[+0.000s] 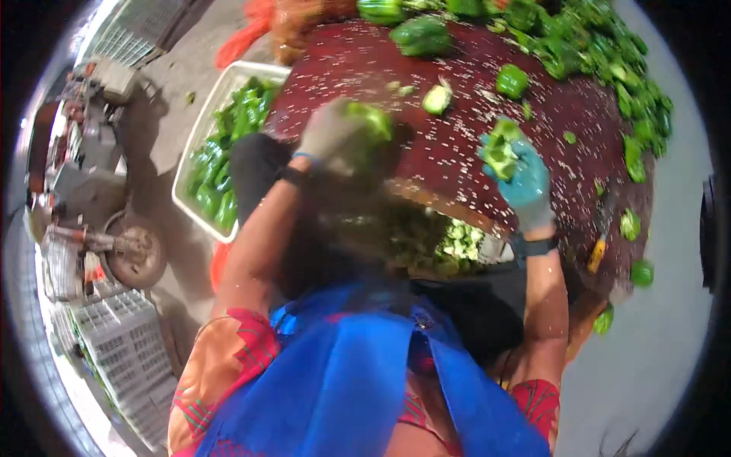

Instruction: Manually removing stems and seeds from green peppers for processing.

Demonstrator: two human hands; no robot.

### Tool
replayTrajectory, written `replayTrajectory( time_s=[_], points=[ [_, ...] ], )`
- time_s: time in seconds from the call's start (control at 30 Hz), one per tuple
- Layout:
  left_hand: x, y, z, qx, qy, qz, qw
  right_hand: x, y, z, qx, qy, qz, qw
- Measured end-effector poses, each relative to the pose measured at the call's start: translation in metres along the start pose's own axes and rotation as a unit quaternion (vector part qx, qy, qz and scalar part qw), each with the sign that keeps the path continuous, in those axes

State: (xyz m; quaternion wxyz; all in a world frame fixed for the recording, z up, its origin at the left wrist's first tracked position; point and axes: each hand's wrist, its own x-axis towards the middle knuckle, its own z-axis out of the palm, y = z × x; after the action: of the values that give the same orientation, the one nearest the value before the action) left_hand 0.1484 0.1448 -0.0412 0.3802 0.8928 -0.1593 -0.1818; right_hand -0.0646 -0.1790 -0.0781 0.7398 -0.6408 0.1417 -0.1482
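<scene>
My left hand (329, 135), in a pale glove and smeared by motion, is closed on a green bell pepper (371, 123) over the table's left part. In a teal-coated glove, my right hand (525, 181) grips a bell pepper piece (501, 156), its pale inside showing. Beneath both hands lies a dark red tabletop (449, 152) strewn with pale seeds. Between and beyond them rest a pale cut pepper piece (437, 99) and a small whole pepper (512, 81). A knife with a yellow handle (596, 256) lies near the right edge.
At my left stands a white crate (183, 177) of green peppers. A heap of peppers (601, 57) lines the far right edge. Pale pepper cores (461, 242) lie below the table's near edge. Farther left are a wheel (134, 253), stacked white baskets (126, 343) and red netting (245, 38).
</scene>
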Motion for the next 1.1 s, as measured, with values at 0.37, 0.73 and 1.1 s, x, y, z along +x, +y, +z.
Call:
replayTrajectory(
  time_s=[0.37,0.73,1.1],
  points=[
    [-0.073,0.162,0.047,-0.16,-0.055,0.164,0.972,-0.008,-0.046,0.022,0.312,0.023,0.093,0.945],
    [-0.064,0.173,0.123,-0.042,-0.111,0.119,0.986,-0.024,-0.07,0.057,0.139,-0.083,-0.097,0.982],
    [-0.056,0.164,0.118,-0.439,-0.353,0.032,0.826,-0.019,-0.071,0.056,0.223,-0.224,-0.064,0.947]
  ],
)
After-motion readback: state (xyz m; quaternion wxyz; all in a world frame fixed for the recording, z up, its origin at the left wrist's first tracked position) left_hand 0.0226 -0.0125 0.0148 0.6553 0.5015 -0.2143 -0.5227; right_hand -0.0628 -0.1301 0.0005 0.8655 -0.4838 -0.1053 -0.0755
